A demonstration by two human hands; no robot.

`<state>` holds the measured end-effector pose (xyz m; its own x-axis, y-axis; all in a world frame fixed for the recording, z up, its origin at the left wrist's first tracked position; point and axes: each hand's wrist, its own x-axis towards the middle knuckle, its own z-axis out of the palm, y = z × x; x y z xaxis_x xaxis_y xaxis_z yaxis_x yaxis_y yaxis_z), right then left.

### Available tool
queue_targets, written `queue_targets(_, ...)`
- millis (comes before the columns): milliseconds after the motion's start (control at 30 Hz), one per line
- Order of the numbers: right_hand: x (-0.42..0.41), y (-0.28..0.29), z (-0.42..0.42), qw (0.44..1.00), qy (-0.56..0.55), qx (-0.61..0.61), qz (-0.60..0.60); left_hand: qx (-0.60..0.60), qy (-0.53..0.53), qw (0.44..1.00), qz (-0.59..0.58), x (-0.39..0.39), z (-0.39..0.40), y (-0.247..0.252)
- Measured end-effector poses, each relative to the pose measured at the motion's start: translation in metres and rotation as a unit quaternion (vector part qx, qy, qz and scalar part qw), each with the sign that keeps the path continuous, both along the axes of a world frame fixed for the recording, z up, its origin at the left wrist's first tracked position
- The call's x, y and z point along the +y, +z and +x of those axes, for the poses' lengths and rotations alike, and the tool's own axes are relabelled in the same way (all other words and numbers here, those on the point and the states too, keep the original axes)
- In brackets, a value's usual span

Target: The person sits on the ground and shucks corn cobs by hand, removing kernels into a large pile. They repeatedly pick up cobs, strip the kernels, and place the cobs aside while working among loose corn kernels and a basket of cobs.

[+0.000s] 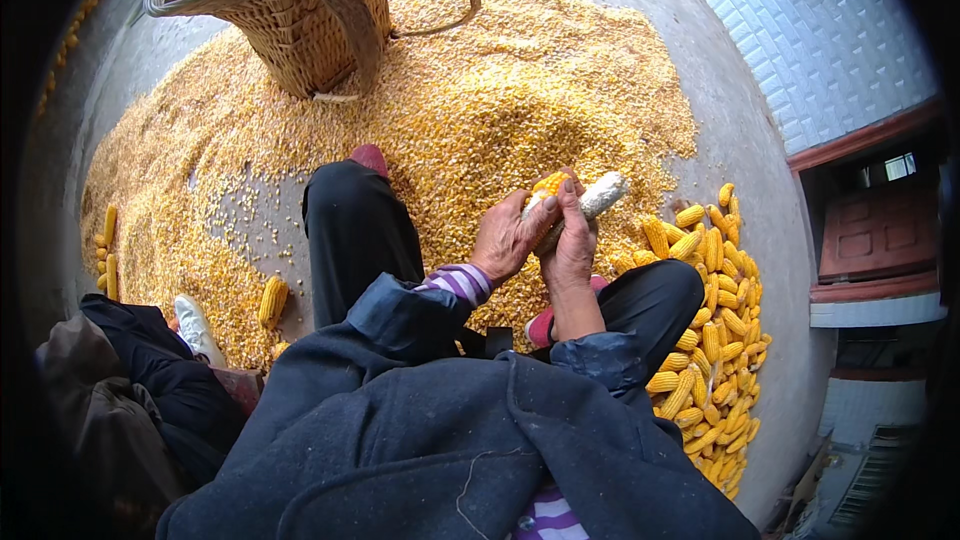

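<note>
My left hand (504, 238) grips a partly shelled ear of corn (551, 183), with yellow kernels on its upper end and pale bare cob showing lower down. Pressed against it is a whitish bare corn cob (602, 195), held in my right hand (571, 244) with the thumb along its near side. The two hands touch each other between my knees, and the fingers hide much of both pieces. Beneath them spreads a wide heap of loose yellow corn kernels (480, 105).
A wicker basket (315, 37) with strap handles stands on the kernels, holding husks or cobs. Unshelled corn ears (712, 360) are piled by my right knee. A single corn ear (273, 301) lies left. Another person's leg and white shoe (198, 330) are at lower left.
</note>
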<state>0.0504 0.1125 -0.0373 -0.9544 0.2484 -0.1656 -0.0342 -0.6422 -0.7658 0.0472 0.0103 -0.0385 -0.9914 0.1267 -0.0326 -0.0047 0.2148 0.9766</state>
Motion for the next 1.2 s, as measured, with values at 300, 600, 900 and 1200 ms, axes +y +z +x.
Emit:
queue_targets(300,-0.008,0.009,0.002,1.0,0.012,0.025,-0.003,0.026,0.057,0.998,0.029,-0.002,-0.005,-0.005)
queue_targets(600,-0.009,0.012,0.004,0.999,0.02,0.036,0.015,0.058,0.055,0.996,0.041,-0.001,0.0,0.014)
queue_targets(900,-0.012,0.013,0.007,1.0,0.022,0.019,0.01,0.204,0.012,0.977,-0.051,-0.007,-0.014,-0.017)
queue_targets(1200,-0.008,0.011,0.003,0.997,0.048,0.062,-0.01,0.013,0.035,0.981,0.193,0.001,-0.006,0.003)
